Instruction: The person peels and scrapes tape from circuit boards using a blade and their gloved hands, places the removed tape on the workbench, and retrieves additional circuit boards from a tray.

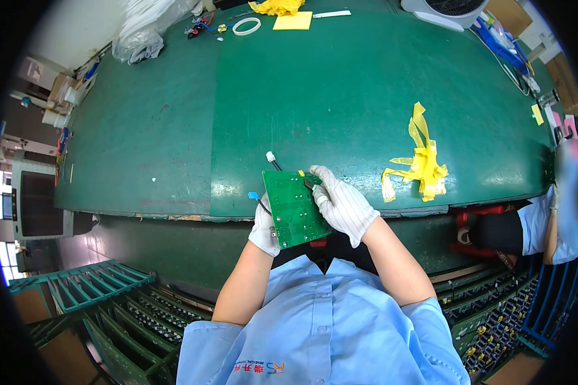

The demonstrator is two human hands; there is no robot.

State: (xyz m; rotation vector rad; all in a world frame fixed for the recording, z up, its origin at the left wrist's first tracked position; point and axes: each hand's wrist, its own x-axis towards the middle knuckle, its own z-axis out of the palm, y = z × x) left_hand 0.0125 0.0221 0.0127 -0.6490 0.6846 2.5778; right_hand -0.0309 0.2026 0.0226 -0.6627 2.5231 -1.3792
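A green circuit board (pixel 292 208) is held tilted in front of my body, near the front edge of the bench. My left hand (pixel 263 230), in a white striped glove, is closed on its left edge; most of those fingers are behind the board. My right hand (pixel 341 202), gloved too, grips the upper right side, with fingertips over the face. By these fingertips shows a small dark piece, its kind unclear. A bit of yellow tape (pixel 302 173) sits on the top edge. A white connector (pixel 270 156) on a dark wire and a blue connector (pixel 253 196) stick out past the board.
Crumpled yellow tape (pixel 424 170) lies on the green bench (pixel 141 141) to the right. A white ring (pixel 246 26), yellow paper (pixel 293 20) and a plastic bag (pixel 141 38) are at the back. Green racks (pixel 141 333) stand behind me; another person (pixel 546 224) is at right.
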